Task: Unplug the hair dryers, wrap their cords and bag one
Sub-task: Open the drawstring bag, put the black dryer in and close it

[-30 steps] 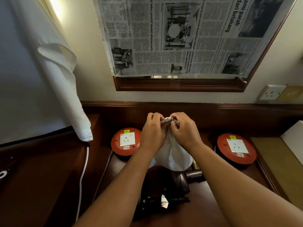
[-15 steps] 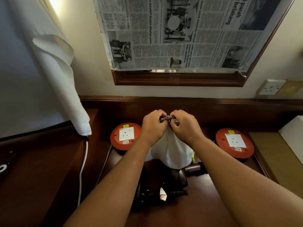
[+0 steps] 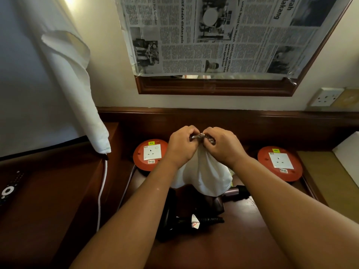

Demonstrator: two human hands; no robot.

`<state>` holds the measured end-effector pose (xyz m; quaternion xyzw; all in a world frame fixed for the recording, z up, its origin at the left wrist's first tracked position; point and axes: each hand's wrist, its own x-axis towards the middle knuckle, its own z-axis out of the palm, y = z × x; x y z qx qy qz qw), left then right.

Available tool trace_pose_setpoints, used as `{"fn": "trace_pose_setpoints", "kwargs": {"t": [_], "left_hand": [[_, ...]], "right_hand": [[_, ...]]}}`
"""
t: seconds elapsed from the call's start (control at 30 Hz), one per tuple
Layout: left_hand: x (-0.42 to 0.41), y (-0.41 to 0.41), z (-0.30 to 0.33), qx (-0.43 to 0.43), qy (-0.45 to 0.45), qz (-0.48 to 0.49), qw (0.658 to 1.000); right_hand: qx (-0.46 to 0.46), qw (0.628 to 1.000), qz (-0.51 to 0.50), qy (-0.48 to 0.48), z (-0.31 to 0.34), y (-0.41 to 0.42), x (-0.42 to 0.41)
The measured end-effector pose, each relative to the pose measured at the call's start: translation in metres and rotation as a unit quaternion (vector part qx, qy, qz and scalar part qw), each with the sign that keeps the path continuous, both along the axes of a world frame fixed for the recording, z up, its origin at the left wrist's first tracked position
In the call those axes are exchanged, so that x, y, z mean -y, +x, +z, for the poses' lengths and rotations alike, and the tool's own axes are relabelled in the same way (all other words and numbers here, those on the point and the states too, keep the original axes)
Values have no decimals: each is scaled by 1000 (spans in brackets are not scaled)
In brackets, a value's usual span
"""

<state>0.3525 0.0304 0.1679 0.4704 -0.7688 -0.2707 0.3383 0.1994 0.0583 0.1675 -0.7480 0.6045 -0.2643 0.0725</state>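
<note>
A white cloth bag (image 3: 206, 173) stands bulging on the dark wooden desk (image 3: 242, 239), its contents hidden. My left hand (image 3: 180, 146) and my right hand (image 3: 221, 146) both pinch its gathered neck and patterned drawstring (image 3: 200, 137) at the top. In front of the bag lies a dark hair dryer (image 3: 206, 206) with its black cord wrapped and a white tag (image 3: 194, 223) on the cord.
Two red round extension reels, one on the left (image 3: 150, 155) and one on the right (image 3: 279, 163), sit on either side of the bag, sockets empty. A white cable (image 3: 102, 191) hangs at left, near a remote (image 3: 7, 191). A wall socket (image 3: 326, 97) is at right.
The view has tilted down slightly. Both hands stay on the bag's neck, working the drawstring tighter; the bag and dryer have barely shifted.
</note>
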Motion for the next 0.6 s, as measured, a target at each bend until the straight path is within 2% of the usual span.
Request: {"fn": "trace_pose_setpoints", "kwargs": {"t": [0.07, 0.17, 0.6], "left_hand": [[-2, 0, 0, 11, -9, -4, 1000], [-6, -2, 1, 12, -30, 11, 999], [-6, 5, -5, -88, 37, 54, 994]], "right_hand": [[-33, 999, -9, -9, -2, 1, -1], [-36, 998, -24, -40, -5, 8, -3], [68, 994, -74, -54, -8, 17, -3]]}}
